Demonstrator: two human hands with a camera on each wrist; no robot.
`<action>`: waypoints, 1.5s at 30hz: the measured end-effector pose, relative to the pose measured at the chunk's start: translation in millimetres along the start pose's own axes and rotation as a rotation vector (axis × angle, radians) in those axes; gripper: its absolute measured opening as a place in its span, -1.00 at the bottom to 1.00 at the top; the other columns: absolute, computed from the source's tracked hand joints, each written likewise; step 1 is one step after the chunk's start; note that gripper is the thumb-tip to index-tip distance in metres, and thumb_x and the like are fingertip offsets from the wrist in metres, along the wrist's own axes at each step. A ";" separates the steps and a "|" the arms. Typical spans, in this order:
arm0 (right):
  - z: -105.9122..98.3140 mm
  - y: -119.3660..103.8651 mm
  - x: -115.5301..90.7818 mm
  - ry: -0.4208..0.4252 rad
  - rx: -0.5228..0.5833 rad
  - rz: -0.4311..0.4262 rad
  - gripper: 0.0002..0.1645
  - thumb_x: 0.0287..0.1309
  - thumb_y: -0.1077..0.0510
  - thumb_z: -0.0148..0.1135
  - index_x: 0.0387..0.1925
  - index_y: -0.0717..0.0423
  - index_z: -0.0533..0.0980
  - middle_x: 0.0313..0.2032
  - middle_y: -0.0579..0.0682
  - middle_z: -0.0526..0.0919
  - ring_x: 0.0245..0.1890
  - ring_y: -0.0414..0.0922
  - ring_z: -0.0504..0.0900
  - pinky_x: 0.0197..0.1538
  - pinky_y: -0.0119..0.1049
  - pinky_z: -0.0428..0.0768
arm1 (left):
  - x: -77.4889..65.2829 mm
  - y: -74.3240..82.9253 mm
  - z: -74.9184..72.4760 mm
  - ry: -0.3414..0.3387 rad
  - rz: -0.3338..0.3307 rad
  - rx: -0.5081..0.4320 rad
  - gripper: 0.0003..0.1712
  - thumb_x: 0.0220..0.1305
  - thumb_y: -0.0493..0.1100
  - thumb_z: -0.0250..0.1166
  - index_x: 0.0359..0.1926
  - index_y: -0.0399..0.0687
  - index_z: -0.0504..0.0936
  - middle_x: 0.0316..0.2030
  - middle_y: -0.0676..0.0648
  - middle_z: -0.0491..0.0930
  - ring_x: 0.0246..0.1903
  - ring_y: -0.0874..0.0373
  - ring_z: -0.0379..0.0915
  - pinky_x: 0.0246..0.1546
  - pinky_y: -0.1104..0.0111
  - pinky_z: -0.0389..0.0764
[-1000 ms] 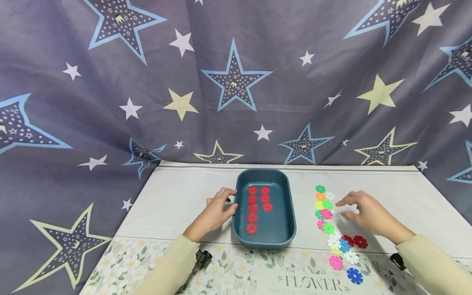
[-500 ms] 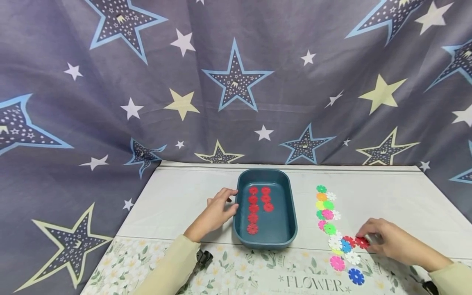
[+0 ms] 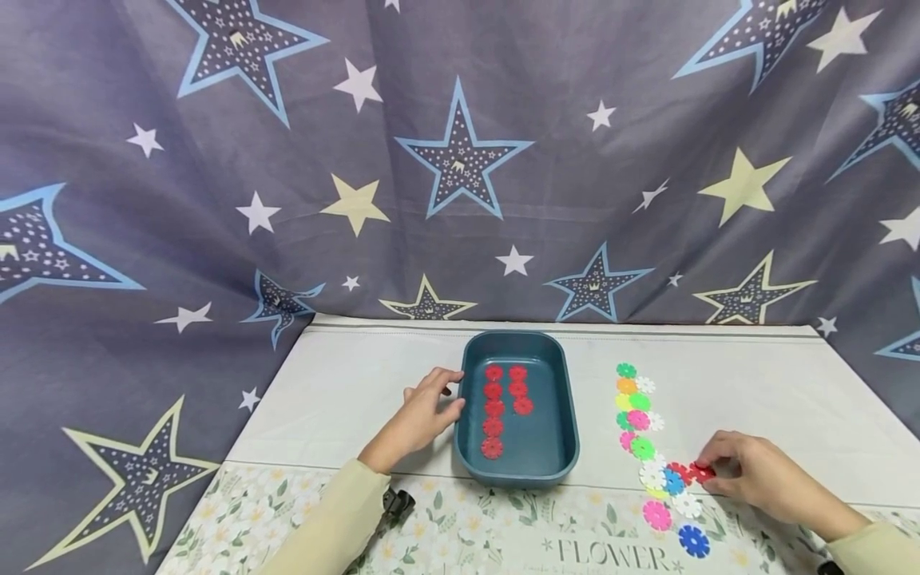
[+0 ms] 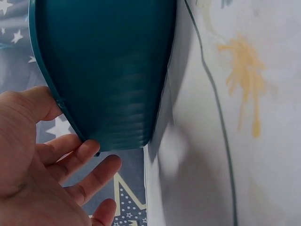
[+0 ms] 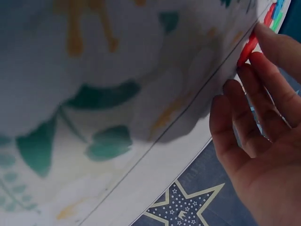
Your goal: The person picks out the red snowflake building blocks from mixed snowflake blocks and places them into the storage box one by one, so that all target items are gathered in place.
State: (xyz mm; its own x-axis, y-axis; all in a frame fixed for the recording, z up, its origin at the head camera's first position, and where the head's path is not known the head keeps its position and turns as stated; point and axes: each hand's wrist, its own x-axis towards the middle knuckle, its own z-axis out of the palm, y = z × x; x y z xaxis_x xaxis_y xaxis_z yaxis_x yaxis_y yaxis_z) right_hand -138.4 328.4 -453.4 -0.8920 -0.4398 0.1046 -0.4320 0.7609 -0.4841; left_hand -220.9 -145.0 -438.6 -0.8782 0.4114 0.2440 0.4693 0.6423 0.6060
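Note:
My left hand point(image 3: 418, 415) rests against the left side of a dark teal tray point(image 3: 572, 447); in the left wrist view its thumb and fingertips touch the tray's rim point(image 4: 42, 61). Several red flower-shaped plastic discs point(image 3: 492, 408) lie inside in two columns. To the right, my right hand point(image 3: 765, 479) pinches a red flower-shaped disc point(image 3: 700, 473) between thumb and index finger, and the disc's edge shows in the right wrist view point(image 5: 247, 51). Another red disc point(image 3: 679, 473) lies just left of it, close to a blue disc point(image 3: 674, 481).
Discs of mixed colours trail down the table's right part, from a green disc point(image 3: 626, 370) to a dark blue disc point(image 3: 693, 541). A floral cloth point(image 3: 460, 531) covers the table's front. Behind hangs a grey curtain point(image 3: 460, 247) with stars.
My right hand has come from beside the upper discs down to the right-hand red disc and now pinches it, the disc shifted slightly left. My left hand has stayed at the tray.

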 end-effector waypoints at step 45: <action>43.4 -134.4 144.3 0.080 0.081 -0.420 -0.80 -0.06 0.15 0.43 -0.31 -0.06 0.65 -0.31 -0.23 0.53 -0.35 -0.22 0.50 -0.31 -0.33 0.49 | 0.3 0.5 0.3 0.005 0.014 0.003 -0.53 0.30 -0.17 0.21 0.20 -0.22 0.43 0.06 -0.05 0.44 -0.08 0.06 0.44 -0.20 0.12 0.13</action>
State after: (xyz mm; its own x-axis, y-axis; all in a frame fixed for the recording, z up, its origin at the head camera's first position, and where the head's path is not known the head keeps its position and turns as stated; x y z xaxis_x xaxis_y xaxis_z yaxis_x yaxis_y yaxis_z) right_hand -203.2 142.0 -410.9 -0.6497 -0.6627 0.3726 -0.7508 0.4823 -0.4514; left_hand -220.9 -144.4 -438.5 -0.8718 0.4176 0.2562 0.4821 0.6383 0.6001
